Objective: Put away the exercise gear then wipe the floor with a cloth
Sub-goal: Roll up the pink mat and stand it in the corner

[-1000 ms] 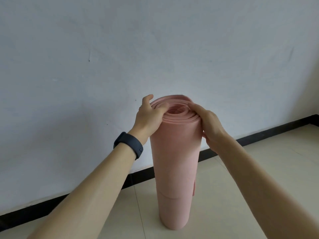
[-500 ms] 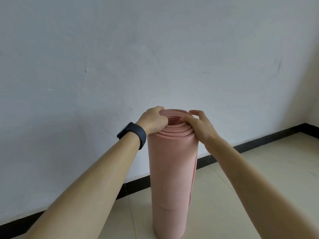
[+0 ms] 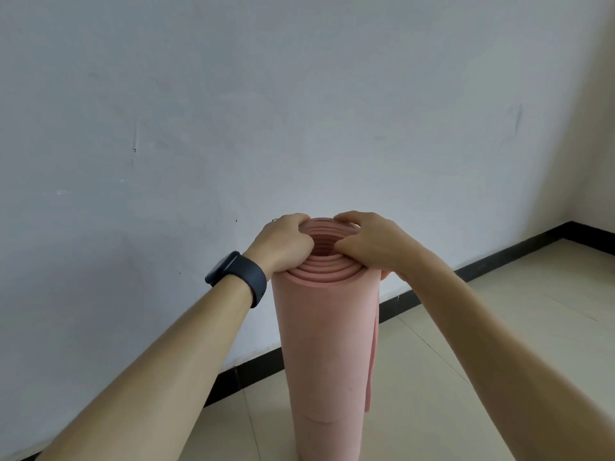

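A rolled pink exercise mat [image 3: 327, 347] stands upright on the tiled floor, just in front of the wall. My left hand [image 3: 283, 244], with a dark watch on the wrist, grips the left side of the roll's top rim, fingers curled into the layers. On the right side of the top, my right hand [image 3: 369, 242] grips the rim the same way, thumb towards the hollow middle. The loose outer edge of the mat hangs down the roll's right side. The foot of the roll is cut off by the bottom of the view.
A white wall [image 3: 299, 111] fills most of the view, with a black skirting board [image 3: 482, 274] along its base. Beige floor tiles [image 3: 515, 327] spread to the right, and a room corner shows at the far right.
Both hands have slid further over the mat's top and curled tighter into its layers. The view has drawn closer to the roll.
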